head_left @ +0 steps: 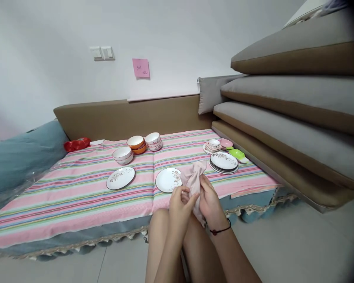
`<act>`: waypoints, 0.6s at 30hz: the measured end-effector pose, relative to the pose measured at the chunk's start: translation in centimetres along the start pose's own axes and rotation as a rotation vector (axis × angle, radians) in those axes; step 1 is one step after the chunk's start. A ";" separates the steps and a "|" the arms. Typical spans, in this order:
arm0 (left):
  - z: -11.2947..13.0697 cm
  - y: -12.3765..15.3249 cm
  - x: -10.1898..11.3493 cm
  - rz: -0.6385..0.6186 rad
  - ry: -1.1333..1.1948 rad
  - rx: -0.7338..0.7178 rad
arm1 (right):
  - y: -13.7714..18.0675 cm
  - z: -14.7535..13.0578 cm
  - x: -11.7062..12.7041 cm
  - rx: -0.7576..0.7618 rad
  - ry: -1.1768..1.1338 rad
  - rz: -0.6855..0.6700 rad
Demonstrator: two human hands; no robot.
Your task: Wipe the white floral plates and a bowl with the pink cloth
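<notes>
Head view. Shows a pink cloth [192, 179], bunched and held up between left grip [180, 201] and right grip [209, 196], at the near right side of the landmark, a white plate [166, 181] with a brown flower print. Note the long axis of the cloth: roughly upright, from a crumpled top beside the plate to a loose tail nearer than the plate, above the knees [159, 216]. Hides part of the plate's right rim from this angle; cannot tell contact from a gap. Compare sides: left grip nearer the plate, just in front of its right rim; right grip farther to the right of it. Observe the right grip closed on the cloth. See, in the left grip, thumb and fingers curved toward each other at the cloth's left edge; cannot tell a pinch from a light touch. Find, left of the plate, a second plate [120, 178]; to its right, past the cloth, a plate stack [224, 162]; behind it, to the left, orange bowls [136, 142]; beneath it, a striped sheet [85, 188].
</notes>
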State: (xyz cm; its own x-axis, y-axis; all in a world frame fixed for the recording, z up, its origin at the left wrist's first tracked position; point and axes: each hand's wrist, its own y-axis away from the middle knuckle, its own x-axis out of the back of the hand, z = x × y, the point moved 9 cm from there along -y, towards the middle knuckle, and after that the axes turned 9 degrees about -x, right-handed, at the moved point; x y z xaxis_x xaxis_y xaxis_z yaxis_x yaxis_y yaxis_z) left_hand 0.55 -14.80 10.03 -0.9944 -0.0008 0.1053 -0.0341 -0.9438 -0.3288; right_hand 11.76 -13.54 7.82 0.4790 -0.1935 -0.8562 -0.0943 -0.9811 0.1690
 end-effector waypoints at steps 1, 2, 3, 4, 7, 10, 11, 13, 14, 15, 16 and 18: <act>-0.2 0.5 -0.3 -0.036 0.039 0.033 | 0.7 0.1 -0.1 -0.009 -0.008 -0.006; -0.4 0.9 -0.6 -0.082 0.093 0.074 | 1.3 0.0 -0.1 -0.007 -0.017 -0.011; -0.6 1.2 -0.9 -0.125 0.155 0.116 | 1.8 -0.2 -0.2 0.005 -0.029 -0.013; -0.6 1.5 -1.1 -0.164 0.209 0.150 | 2.4 -0.5 -0.2 0.022 -0.040 -0.012; 0.2 2.1 -1.2 -0.233 0.297 0.198 | 3.6 -1.4 -0.3 0.068 -0.035 -0.009; 1.2 2.2 0.1 -0.157 0.358 0.197 | 4.5 -2.7 0.0 0.155 0.059 0.023; 1.5 2.2 0.8 -0.112 0.380 0.184 | 4.8 -3.3 0.3 0.207 0.116 0.053; 2.1 2.1 2.3 -0.013 0.414 0.135 | 5.5 -4.6 1.1 0.349 0.275 0.141; 2.4 2.1 3.0 0.030 0.420 0.110 | 6.0 -5.3 1.4 0.428 0.368 0.191; 2.8 2.0 3.6 0.065 0.418 0.088 | 6.5 -5.9 1.6 0.501 0.463 0.240; 3.3 2.0 4.1 0.090 0.408 0.069 | 7.0 -6.3 1.8 0.556 0.552 0.285; 4.6 1.8 4.5 0.095 0.371 0.033 | 7.6 -6.7 1.9 0.587 0.679 0.347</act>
State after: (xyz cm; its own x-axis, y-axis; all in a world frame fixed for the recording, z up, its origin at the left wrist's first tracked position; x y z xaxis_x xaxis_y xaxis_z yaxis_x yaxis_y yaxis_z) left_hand -3.56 -17.98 14.24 -0.9617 0.0249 -0.2731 0.0575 -0.9555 -0.2894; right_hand 17.79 -21.36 10.76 0.7278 -0.6125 -0.3085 -0.6593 -0.7487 -0.0691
